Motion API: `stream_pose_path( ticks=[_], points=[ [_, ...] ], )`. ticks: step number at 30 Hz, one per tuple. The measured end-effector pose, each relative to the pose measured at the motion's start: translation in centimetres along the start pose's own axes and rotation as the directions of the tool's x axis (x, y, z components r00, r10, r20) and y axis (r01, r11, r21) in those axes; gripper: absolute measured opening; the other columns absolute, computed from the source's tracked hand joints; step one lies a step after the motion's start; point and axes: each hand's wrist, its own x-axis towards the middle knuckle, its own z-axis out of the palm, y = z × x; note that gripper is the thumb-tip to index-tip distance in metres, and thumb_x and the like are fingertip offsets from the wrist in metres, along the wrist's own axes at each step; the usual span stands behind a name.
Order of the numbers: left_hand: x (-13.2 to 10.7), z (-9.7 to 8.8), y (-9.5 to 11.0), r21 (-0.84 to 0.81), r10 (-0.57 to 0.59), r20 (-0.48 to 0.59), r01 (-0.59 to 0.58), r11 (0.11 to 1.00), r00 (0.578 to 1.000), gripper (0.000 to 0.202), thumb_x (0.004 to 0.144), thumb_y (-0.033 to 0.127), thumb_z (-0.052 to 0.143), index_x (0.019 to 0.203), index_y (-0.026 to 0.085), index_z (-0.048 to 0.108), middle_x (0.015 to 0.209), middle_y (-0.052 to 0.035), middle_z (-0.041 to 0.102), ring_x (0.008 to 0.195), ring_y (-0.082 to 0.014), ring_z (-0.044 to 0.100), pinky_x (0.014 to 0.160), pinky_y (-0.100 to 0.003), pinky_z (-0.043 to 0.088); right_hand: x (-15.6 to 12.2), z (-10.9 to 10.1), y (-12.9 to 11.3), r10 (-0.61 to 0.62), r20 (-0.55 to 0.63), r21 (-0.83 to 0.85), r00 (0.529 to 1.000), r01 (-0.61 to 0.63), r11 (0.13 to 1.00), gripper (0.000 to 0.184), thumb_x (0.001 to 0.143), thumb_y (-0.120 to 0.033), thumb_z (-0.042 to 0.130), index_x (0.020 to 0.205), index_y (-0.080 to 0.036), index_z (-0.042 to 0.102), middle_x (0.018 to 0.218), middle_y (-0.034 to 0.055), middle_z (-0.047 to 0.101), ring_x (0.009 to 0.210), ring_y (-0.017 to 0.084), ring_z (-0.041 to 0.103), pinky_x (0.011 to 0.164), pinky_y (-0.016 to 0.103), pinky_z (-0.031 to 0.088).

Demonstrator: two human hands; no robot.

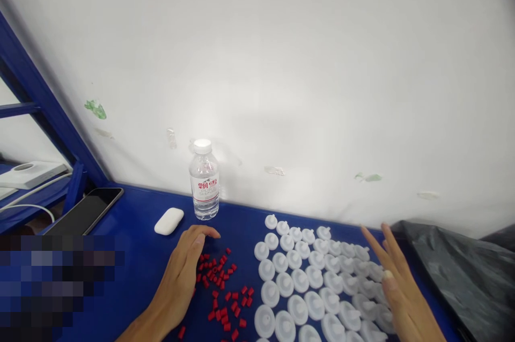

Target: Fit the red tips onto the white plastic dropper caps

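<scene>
Fingers of the left hand (181,268) bend loosely, apparently empty, beside red pieces (224,311) on the desk (139,261); those of the right hand (405,289) spread wide over white discs (300,280). Discs seem mostly laid in rows; red pieces lie scattered, none on a visible disc.

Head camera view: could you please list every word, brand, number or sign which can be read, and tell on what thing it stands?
"飘雪": red characters on the label of the clear water bottle.
Grey Latin letters under them, same label: too faint to read surely; the first line seems to start "PUR".
Smartphone, white earbud case, red plastic pieces, white discs: no readable text.
</scene>
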Motion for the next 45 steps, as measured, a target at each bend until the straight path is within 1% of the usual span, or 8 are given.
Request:
stream_pose_path(
  ticks=[7,17,23,30,34,39,42,45],
  points=[
    [-0.8,0.3,0.0,-0.065,0.093,-0.123,-0.102,0.993,0.988,0.046,0.099,0.048,0.026,0.131,0.030,0.054,0.141,-0.0044,0.050,0.132,-0.0294,0.044,0.114,-0.052,0.035,-0.1,-0.4,-0.9,-0.008,-0.016,0.040,1.000,0.008,0.999,0.055,0.101,-0.050,0.026,0.152,-0.034,0.036,0.165,0.0004,0.017,0.140,0.036,0.040,0.083,0.039,0.061],
    [0.0,-1.4,1.4,0.371,0.473,-0.032,-0.428,0.824,0.881,0.064,0.102,0.041,0.029,0.159,0.029,0.002,0.167,-0.0046,-0.006,0.152,-0.0365,-0.002,0.118,-0.065,0.003,-0.2,-1.3,-2.5,-0.047,-0.022,0.071,0.999,0.049,0.996,0.054,0.101,-0.048,0.027,0.153,-0.035,0.032,0.166,0.0004,0.009,0.147,0.036,0.027,0.106,0.054,0.045],
    [6.5,-3.1,4.7,0.469,0.513,-0.257,-0.358,0.807,0.819,0.066,0.096,0.051,0.041,0.152,0.018,0.026,0.145,-0.0170,0.041,0.137,-0.0348,0.038,0.113,-0.057,0.030,-0.1,-0.7,-1.6,-0.134,-0.063,0.008,0.989,0.134,0.991,0.048,0.102,-0.043,0.032,0.149,-0.035,0.039,0.162,0.0016,0.021,0.147,0.033,0.024,0.115,0.062,0.028],
    [9.5,-3.0,6.4,0.501,0.209,-0.270,-0.048,0.864,0.940,0.078,0.083,0.055,0.059,0.145,0.017,0.030,0.121,-0.0172,0.063,0.109,-0.0386,0.064,0.086,-0.047,0.051,0.3,-1.1,-2.4,-0.110,-0.134,0.024,0.985,0.114,0.993,0.035,0.100,-0.040,0.042,0.130,-0.030,0.058,0.137,0.0061,0.054,0.133,0.028,0.045,0.111,0.054,0.040],
    [8.7,-4.2,8.8,0.533,0.181,-0.193,-0.052,0.844,0.964,0.066,0.081,0.051,0.061,0.138,0.025,0.040,0.094,-0.0079,0.073,0.090,-0.0356,0.071,0.072,-0.039,0.052,0.7,-2.4,-5.7,-0.072,-0.096,0.137,0.993,0.085,0.987,0.032,0.097,-0.044,0.049,0.123,-0.030,0.061,0.129,0.0057,0.062,0.127,0.028,0.052,0.108,0.050,0.043],
    [4.5,-5.1,16.9,0.300,0.375,-0.026,-0.350,0.887,0.927,0.063,0.076,0.046,0.070,0.131,0.030,0.045,0.099,-0.0026,0.074,0.096,-0.0300,0.071,0.079,-0.037,0.054,2.1,-4.2,-13.8,-0.030,0.203,0.397,0.979,-0.054,0.916,0.063,0.086,-0.053,0.065,0.143,-0.035,0.045,0.146,0.0050,0.052,0.135,0.030,0.047,0.109,0.050,0.042],
    [1.9,-4.3,20.8,-0.007,0.433,0.169,-0.438,0.899,0.886,0.065,0.075,0.040,0.074,0.133,0.028,0.046,0.098,-0.0034,0.074,0.090,-0.0277,0.071,0.073,-0.035,0.057,3.1,-4.8,-18.5,-0.144,0.291,0.658,0.946,-0.089,0.747,0.087,0.072,-0.054,0.079,0.147,-0.032,0.040,0.146,0.0077,0.051,0.134,0.032,0.048,0.106,0.049,0.044],
    [0.7,-3.2,22.0,-0.278,0.456,0.233,-0.390,0.878,0.859,0.065,0.076,0.039,0.076,0.134,0.029,0.048,0.108,-0.0054,0.072,0.098,-0.0279,0.069,0.074,-0.033,0.057,3.2,-5.3,-21.2,-0.172,0.328,0.852,0.929,-0.212,0.478,0.074,0.069,-0.056,0.080,0.131,-0.025,0.056,0.119,0.0079,0.067,0.108,0.028,0.064,0.092,0.042,0.053]
  ],
)
